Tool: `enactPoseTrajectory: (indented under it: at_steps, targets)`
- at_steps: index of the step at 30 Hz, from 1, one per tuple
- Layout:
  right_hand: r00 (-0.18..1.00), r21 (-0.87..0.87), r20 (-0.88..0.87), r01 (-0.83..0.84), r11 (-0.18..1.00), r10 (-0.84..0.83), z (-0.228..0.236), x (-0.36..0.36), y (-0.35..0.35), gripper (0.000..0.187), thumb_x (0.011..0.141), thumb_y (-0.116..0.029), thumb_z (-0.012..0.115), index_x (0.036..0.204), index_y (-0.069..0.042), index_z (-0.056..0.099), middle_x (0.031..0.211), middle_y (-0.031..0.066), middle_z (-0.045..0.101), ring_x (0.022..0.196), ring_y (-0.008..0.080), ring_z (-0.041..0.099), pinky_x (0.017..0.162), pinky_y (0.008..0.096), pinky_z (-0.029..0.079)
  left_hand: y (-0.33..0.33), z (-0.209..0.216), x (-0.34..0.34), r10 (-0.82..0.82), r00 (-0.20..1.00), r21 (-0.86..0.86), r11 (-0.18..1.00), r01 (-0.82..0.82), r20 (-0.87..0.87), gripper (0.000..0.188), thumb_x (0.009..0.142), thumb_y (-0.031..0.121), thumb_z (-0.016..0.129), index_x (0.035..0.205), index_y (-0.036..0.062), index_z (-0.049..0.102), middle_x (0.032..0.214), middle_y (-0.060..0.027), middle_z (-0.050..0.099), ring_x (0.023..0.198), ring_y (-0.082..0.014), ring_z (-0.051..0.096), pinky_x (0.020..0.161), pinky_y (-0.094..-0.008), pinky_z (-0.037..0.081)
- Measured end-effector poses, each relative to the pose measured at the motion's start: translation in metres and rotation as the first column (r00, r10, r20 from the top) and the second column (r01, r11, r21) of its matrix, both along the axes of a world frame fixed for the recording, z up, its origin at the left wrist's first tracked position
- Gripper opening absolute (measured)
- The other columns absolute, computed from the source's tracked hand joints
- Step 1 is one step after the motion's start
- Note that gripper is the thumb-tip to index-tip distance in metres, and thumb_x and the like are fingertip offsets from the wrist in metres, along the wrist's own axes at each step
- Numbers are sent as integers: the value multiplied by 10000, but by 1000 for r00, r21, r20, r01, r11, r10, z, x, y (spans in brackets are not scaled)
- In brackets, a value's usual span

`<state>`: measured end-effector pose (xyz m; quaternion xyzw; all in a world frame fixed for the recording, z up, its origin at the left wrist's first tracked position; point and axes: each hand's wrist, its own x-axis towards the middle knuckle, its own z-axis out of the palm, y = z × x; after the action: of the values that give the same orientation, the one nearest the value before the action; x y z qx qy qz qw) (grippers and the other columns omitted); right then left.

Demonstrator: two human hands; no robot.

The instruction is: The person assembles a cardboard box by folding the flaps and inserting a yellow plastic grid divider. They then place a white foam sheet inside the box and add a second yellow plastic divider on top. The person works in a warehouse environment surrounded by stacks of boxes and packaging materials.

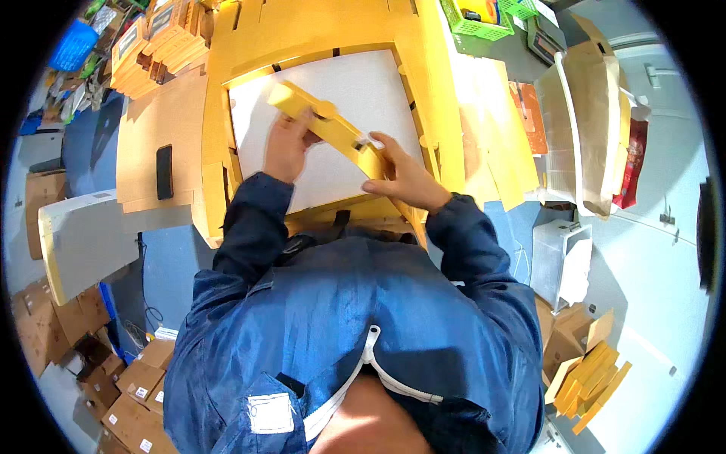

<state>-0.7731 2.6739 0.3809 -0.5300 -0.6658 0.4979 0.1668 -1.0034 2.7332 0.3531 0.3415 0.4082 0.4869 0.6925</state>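
Note:
A long yellow strip, which looks like folded card with a rounded tab and a dark slot, is held slantwise between both hands. My left hand grips it from below near its far left end, fingers partly hidden behind it. Around its near right end, my right hand has the thumb on one side and the fingers on the other. Beneath the strip lies a large yellow cardboard box, opened out, with black slots along its edges. A white foam-like sheet fills its middle.
Brown cardboard with a black phone-like object on it lies left. Stacked orange-yellow boxes stand at far left. A green basket is at far right; a clear plastic bin sits to the right, below table level.

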Motion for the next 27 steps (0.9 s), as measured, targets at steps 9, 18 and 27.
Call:
enactPoseTrajectory:
  at_steps: [9,18,27]
  targets:
    - [991,-96,-123,-72,993,60,-34,3,-18,827,686,-422,754,1270,39,393,1171,195,525,1089,288,520,928,347,409,28,7,-64,142,984,115,981,-154,104,280,955,234,455,1108,23,557,1068,-110,627,954,-187,618,834,-342,504]
    - [993,-391,-79,53,919,-91,-11,-7,-20,448,707,-231,766,983,32,530,736,120,599,641,152,566,558,271,455,24,4,-65,138,979,176,971,-163,148,286,957,229,449,1165,44,517,1122,-99,597,1015,-194,589,861,-351,487]
    - [933,-345,-355,-75,936,-57,-32,-5,-13,610,741,-283,742,1171,47,463,861,107,604,768,168,597,696,267,476,-31,-15,6,-236,951,-73,964,255,201,332,872,130,534,1177,15,473,1142,-166,577,1047,-260,575,893,-396,479]
